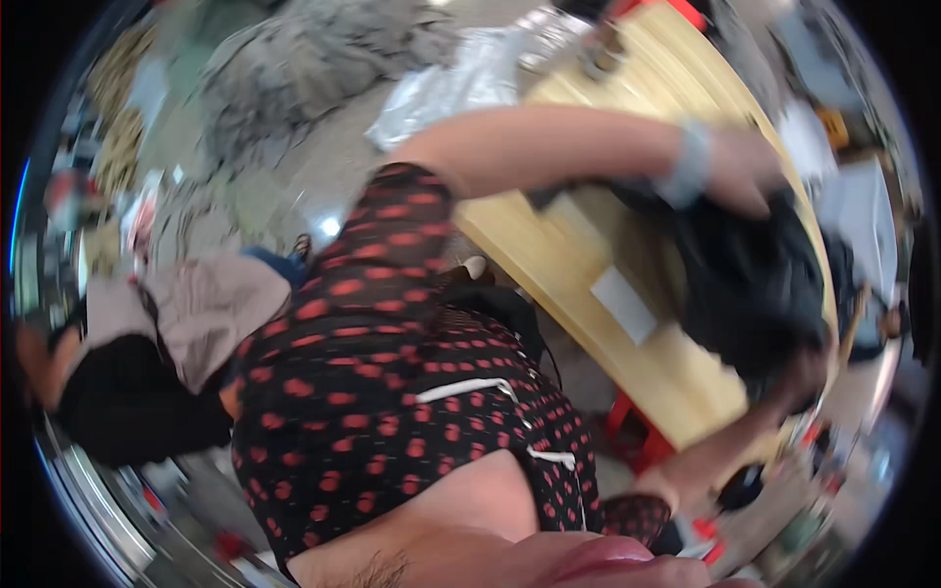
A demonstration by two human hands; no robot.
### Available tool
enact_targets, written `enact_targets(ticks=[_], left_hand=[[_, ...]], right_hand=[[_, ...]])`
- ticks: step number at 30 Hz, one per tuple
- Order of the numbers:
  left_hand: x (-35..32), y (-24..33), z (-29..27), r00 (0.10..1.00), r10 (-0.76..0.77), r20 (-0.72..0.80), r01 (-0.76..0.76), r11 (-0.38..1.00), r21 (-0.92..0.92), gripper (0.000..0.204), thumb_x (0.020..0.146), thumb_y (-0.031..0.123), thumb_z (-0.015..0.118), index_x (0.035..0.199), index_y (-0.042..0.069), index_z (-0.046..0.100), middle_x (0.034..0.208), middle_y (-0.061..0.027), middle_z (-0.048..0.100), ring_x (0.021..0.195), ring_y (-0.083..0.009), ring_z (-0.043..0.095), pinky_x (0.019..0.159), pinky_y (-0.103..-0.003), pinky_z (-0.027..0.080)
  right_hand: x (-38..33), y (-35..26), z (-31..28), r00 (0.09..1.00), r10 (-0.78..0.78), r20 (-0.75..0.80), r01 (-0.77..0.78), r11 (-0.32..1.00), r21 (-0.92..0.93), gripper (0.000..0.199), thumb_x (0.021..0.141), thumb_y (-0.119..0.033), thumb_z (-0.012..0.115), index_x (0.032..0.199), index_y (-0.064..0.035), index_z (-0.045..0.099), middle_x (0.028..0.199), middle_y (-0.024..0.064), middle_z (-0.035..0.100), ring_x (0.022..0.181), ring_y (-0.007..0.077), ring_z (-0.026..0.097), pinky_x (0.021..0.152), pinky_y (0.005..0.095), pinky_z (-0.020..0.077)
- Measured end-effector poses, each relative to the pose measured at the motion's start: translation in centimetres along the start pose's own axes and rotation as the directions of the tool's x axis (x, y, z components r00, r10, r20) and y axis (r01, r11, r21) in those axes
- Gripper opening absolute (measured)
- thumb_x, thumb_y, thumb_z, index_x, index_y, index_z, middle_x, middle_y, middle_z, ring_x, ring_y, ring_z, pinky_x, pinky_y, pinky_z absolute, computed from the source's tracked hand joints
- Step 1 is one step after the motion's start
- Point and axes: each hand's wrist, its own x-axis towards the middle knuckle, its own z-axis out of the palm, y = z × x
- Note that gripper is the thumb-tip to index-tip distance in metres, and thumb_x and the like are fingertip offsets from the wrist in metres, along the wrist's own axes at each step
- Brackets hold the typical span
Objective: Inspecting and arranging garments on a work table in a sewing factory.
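Observation:
A dark, bunched piece of black cloth spreads between my two hands over the pale wooden table; motion blurs it, and its exact kind cannot be told. My left hand, with a light grey band at the wrist, is closed on its upper part. At the lower edge my right hand grips the same cloth. The fingers of both hands are smeared. Beside the cloth, a white sheet of paper lies on the table.
A large heap of grey cloth lies on the floor, near silvery sheeting. To my left is another person in a mauve top. A red stool stands under the table's edge. White bundles sit beyond the table.

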Motion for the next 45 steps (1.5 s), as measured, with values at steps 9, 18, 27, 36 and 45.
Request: enact_targets(ticks=[9, 18, 27, 36, 45], left_hand=[[-19.8, -15.9, 1.9, 0.588, -0.795, -0.15, 0.741, 0.456, 0.493, 0.023, 0.07, 0.022, 0.056, 0.091, 0.011, 0.057, 0.083, -0.013, 0.061, 0.081, -0.0308, 0.058, 0.072, -0.039, 0.046], [-29.9, -17.0, 1.7, 0.295, -0.908, -0.298, 0.93, 0.2, 0.309, 0.026, 0.071, 0.028, 0.059, 0.088, 0.008, 0.061, 0.083, -0.0172, 0.061, 0.08, -0.0345, 0.057, 0.071, -0.041, 0.045], [-16.4, -6.1, 1.7, 0.638, -0.461, -0.616, 0.528, 0.845, -0.086, 0.011, 0.074, 0.005, 0.06, 0.083, -0.001, 0.056, 0.065, -0.0092, 0.058, 0.058, -0.0122, 0.054, 0.055, -0.023, 0.042], [-13.9, -1.5, 0.1, 0.631, -0.545, -0.552, 0.437, 0.838, -0.327, 0.007, 0.078, 0.002, 0.059, 0.083, -0.002, 0.056, 0.069, 0.001, 0.055, 0.063, -0.0038, 0.048, 0.055, -0.017, 0.039], [-13.0, 0.7, 0.1, 0.71, -0.44, -0.55, 0.44, 0.887, -0.142, 0.008, 0.079, 0.007, 0.06, 0.078, 0.0, 0.055, 0.059, 0.0017, 0.05, 0.054, -0.0041, 0.041, 0.048, -0.018, 0.035]], right_hand=[[-9.5, -9.2, 28.4, 0.693, -0.393, 0.605, 0.163, 0.902, 0.4, 0.029, 0.065, -0.006, 0.057, 0.093, -0.0068, 0.056, 0.093, 0.0128, 0.057, 0.086, 0.0299, 0.055, 0.075, 0.036, 0.045], [-10.2, -3.6, 30.0, 0.631, -0.354, 0.69, 0.13, 0.926, 0.356, 0.028, 0.071, -0.02, 0.058, 0.093, -0.002, 0.058, 0.089, 0.0168, 0.058, 0.088, 0.0317, 0.053, 0.078, 0.0386, 0.043], [-4.0, -9.7, 34.9, 0.976, -0.129, -0.177, 0.181, 0.932, 0.315, 0.033, 0.068, -0.018, 0.065, 0.097, -0.004, 0.055, 0.095, 0.0111, 0.058, 0.093, 0.0267, 0.054, 0.081, 0.0335, 0.0426], [-1.4, -12.0, 31.2, 0.984, -0.168, -0.061, 0.165, 0.716, 0.678, 0.068, 0.065, -0.008, 0.063, 0.123, 0.0009, 0.029, 0.126, 0.026, 0.029, 0.118, 0.0397, 0.029, 0.098, 0.0392, 0.0267], [0.6, -9.6, 32.6, 0.952, 0.13, -0.278, 0.105, 0.714, 0.692, 0.027, 0.074, -0.005, 0.05, 0.101, -0.0017, 0.051, 0.098, 0.018, 0.055, 0.094, 0.0304, 0.052, 0.083, 0.0335, 0.0405]])
